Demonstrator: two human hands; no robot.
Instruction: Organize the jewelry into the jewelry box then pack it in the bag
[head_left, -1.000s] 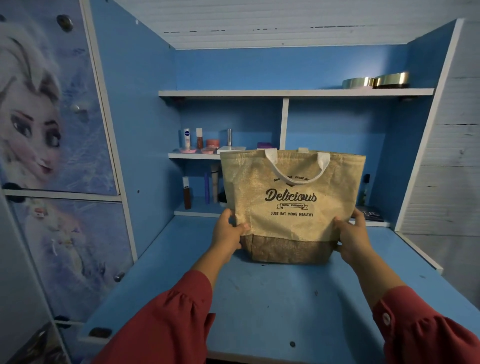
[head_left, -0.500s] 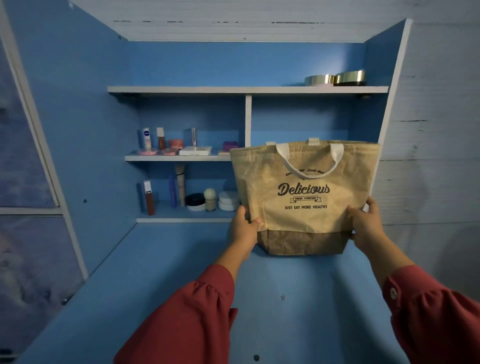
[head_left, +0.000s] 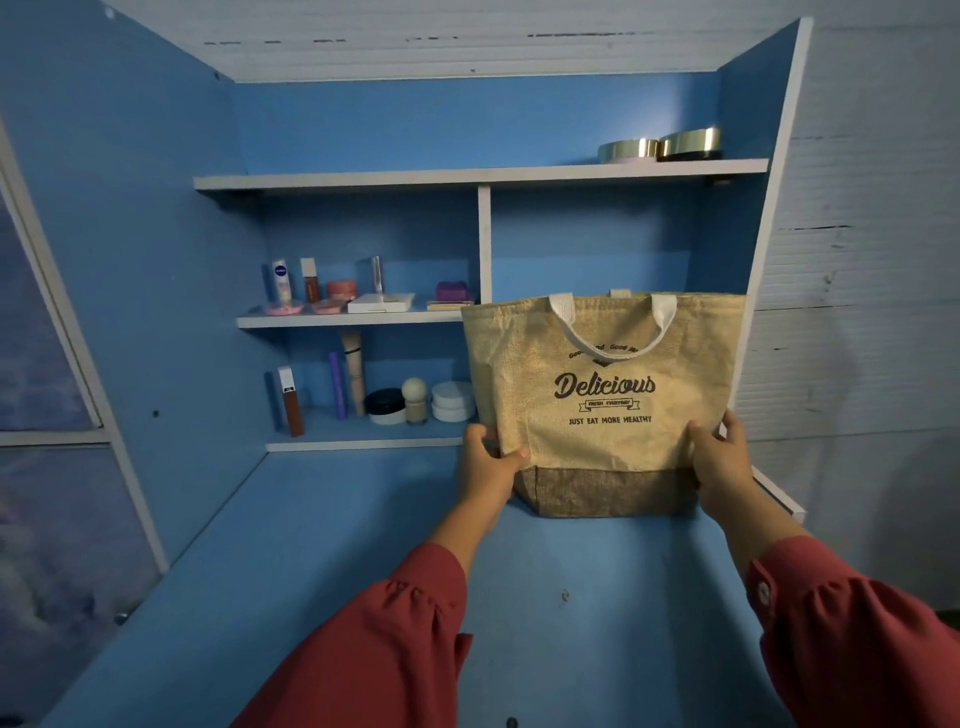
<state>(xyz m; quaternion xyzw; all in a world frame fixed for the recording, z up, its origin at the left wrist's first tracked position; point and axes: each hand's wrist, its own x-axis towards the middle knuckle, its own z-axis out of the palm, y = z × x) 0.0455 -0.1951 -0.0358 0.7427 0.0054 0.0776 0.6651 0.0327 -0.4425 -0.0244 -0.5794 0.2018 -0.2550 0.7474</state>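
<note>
Jute bag (head_left: 597, 374) (upright) gripped by left hand (head_left: 485, 462) and right hand (head_left: 719, 457).

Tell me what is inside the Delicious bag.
Nothing inside shows: the bag stands upright facing the camera, its front panel covering the interior. Left hand and right hand grip its sides.

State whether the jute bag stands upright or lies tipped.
Upright: the bag stands base-down on the desk, handles on top.
</note>
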